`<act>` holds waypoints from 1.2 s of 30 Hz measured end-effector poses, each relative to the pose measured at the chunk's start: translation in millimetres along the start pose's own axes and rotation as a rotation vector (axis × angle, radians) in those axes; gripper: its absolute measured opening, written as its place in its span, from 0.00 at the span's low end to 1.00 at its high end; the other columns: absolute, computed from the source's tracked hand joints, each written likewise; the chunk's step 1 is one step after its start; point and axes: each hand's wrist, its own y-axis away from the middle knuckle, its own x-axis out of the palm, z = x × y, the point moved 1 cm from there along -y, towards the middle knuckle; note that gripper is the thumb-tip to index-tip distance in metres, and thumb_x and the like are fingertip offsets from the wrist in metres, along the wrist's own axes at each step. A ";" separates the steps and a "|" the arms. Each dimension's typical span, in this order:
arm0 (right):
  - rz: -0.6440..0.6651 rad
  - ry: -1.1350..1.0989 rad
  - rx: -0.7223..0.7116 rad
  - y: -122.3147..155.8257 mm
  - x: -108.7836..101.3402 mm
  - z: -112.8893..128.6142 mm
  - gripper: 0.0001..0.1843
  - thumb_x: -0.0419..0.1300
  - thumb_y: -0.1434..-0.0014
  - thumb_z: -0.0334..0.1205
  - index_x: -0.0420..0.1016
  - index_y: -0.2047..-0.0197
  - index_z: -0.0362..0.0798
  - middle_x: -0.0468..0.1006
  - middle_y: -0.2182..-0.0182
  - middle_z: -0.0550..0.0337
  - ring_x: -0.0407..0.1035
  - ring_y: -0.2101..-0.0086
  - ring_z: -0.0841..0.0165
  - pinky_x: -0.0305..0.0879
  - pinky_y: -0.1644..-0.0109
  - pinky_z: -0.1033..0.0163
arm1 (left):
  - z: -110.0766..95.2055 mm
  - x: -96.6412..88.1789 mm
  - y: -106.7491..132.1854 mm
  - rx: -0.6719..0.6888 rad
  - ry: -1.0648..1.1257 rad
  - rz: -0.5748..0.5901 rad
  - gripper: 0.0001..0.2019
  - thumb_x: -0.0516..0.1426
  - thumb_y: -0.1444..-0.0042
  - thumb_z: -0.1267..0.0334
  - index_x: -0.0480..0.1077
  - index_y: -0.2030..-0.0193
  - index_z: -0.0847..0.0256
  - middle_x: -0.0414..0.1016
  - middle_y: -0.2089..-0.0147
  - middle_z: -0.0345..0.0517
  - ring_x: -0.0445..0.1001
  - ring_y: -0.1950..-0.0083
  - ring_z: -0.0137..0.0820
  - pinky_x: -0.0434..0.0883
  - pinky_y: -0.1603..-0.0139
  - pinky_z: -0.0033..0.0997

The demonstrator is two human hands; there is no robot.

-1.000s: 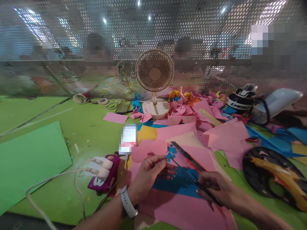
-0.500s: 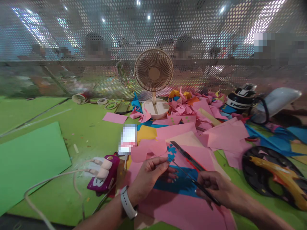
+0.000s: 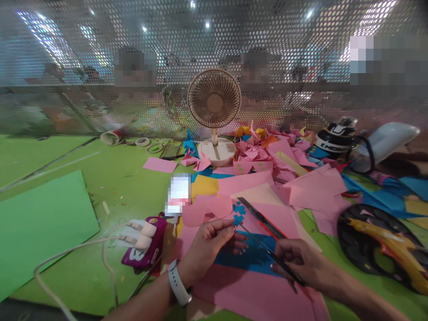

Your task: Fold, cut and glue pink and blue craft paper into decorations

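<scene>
My left hand (image 3: 207, 246), with a white watch on its wrist, pinches a small blue paper cutout (image 3: 238, 214) by its lower edge and holds it up over the table. My right hand (image 3: 297, 261) is closed on a thin dark craft knife (image 3: 267, 252) whose tip reaches the cutout's lower edge. Under both hands lie a blue paper sheet (image 3: 250, 258) and large pink paper sheets (image 3: 257, 294). A dark ruler (image 3: 261, 217) lies just beyond the cutout.
A small beige fan (image 3: 214, 111) stands at the back centre amid a heap of pink paper scraps (image 3: 277, 156). A purple charger block with white cables (image 3: 145, 243) lies left of my hand. A green sheet (image 3: 40, 223) is far left, a black dish (image 3: 377, 243) right. A perforated metal screen closes the back.
The cutout and my left hand have dropped slightly. My right hand has shifted a little left with the knife; otherwise the scene is unchanged.
</scene>
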 end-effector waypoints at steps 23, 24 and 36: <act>-0.103 -0.014 0.019 0.0 -1.0 2.8 0.21 0.66 0.57 0.52 0.61 0.77 0.46 0.60 0.85 0.71 0.56 0.83 0.79 0.53 0.80 0.73 | -1.4 -0.2 -0.9 -0.020 0.015 -0.012 0.09 0.60 0.48 0.59 0.72 0.65 0.62 0.78 0.68 0.44 0.76 0.70 0.29 0.73 0.68 0.28; -0.108 -0.016 0.021 0.2 -0.7 3.3 0.21 0.66 0.57 0.52 0.62 0.77 0.46 0.60 0.85 0.71 0.56 0.83 0.79 0.54 0.80 0.73 | -1.3 -0.4 -1.1 -0.019 0.015 -0.007 0.09 0.60 0.48 0.59 0.72 0.64 0.62 0.78 0.68 0.44 0.76 0.70 0.29 0.73 0.68 0.28; -0.058 -0.050 0.019 3.6 -2.5 11.9 0.23 0.65 0.57 0.56 0.60 0.78 0.47 0.60 0.84 0.70 0.58 0.83 0.77 0.60 0.79 0.71 | -0.1 -3.1 -1.8 0.048 0.047 -0.023 0.10 0.60 0.46 0.60 0.72 0.60 0.63 0.79 0.67 0.46 0.76 0.70 0.28 0.73 0.68 0.26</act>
